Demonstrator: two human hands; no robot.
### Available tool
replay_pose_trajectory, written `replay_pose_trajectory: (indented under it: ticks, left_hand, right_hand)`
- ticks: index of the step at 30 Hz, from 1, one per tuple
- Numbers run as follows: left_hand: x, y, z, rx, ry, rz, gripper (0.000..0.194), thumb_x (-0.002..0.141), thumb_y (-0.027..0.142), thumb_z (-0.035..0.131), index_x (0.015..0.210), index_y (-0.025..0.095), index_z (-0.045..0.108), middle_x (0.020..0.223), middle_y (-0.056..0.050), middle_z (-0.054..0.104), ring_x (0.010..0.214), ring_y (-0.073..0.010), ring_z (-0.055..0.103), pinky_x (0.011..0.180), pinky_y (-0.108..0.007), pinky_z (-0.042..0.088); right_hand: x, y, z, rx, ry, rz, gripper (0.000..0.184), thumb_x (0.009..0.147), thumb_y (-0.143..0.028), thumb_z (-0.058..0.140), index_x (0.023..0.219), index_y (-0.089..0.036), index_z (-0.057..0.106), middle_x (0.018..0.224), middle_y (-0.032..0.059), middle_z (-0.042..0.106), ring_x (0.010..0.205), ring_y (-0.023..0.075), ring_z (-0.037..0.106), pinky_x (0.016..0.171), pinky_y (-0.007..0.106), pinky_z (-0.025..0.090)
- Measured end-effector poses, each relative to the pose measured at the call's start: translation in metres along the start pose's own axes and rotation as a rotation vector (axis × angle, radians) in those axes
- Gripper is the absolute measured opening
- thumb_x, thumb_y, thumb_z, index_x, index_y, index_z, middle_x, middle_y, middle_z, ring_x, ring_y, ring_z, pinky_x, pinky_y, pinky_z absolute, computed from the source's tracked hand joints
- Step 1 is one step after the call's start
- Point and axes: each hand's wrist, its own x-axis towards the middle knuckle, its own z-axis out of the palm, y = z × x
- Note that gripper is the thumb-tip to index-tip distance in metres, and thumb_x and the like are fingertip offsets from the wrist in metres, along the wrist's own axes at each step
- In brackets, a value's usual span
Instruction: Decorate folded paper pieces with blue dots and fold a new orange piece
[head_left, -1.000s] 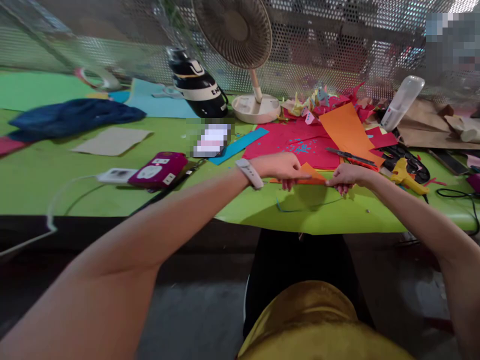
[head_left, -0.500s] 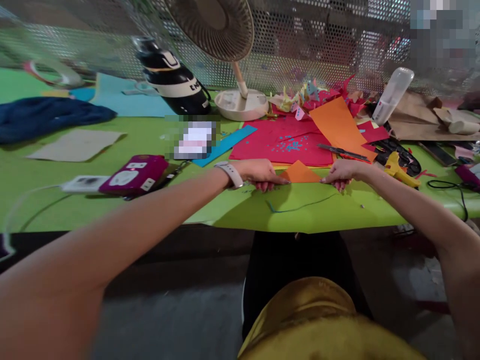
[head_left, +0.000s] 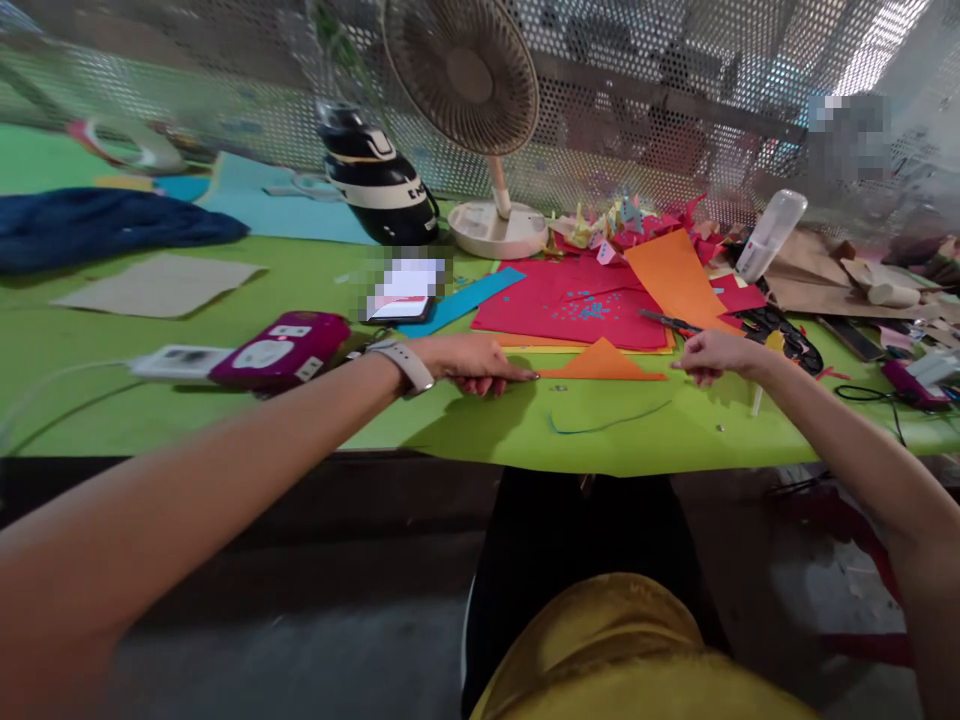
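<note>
A folded orange paper [head_left: 604, 362], with a triangular peak and a straight lower edge, lies flat near the table's front. My left hand [head_left: 484, 364] has its index fingertip pressed on the paper's left end, with the other fingers curled under. Just off the right tip is my right hand [head_left: 714, 356], fingers curled and index finger pointing left, apparently apart from the paper. A thin teal strand [head_left: 611, 422] curves below the paper. Behind the right hand lie scissors [head_left: 667, 321], partly hidden by it.
Red paper sheets [head_left: 540, 305] with blue specks lie behind the fold. A phone [head_left: 405, 290], a purple power socket [head_left: 279, 348] with cable and a dark bottle [head_left: 382, 185] stand left. A fan [head_left: 499, 230] stands at the back. A yellow glue gun [head_left: 774, 342] is mostly hidden by my right arm.
My left hand has slid left along the paper's lower edge, from near the middle to its left end. My right hand has shifted slightly right, off the paper's tip. The view has shifted too.
</note>
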Motion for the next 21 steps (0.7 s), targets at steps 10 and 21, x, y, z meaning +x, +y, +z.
replay_pose_trajectory:
  ticks: [10,21]
  left_hand:
    - [-0.033,0.021,-0.007,-0.106,0.181,0.148,0.05,0.071,0.063,0.076,0.046,0.021,0.066,0.034,-0.004,0.052,0.032,-0.0109,0.042,0.036,-0.022,0.03]
    - [-0.007,0.073,0.039,-0.583,0.263,0.416,0.037,0.075,0.055,0.077,0.084,0.019,0.074,0.091,-0.006,0.078,0.087,-0.0194,0.07,0.075,-0.029,0.054]
  right_hand:
    - [0.016,-0.031,0.048,-0.348,0.055,-0.337,0.019,0.078,-0.034,0.076,0.072,-0.018,0.066,0.076,0.0019,0.069,0.073,0.0145,0.059,0.065,0.025,0.037]
    - [0.015,-0.044,0.048,0.106,0.384,-0.483,0.03,0.079,-0.045,0.073,0.072,-0.018,0.061,0.075,0.0022,0.066,0.069,0.0128,0.057,0.066,0.025,0.044]
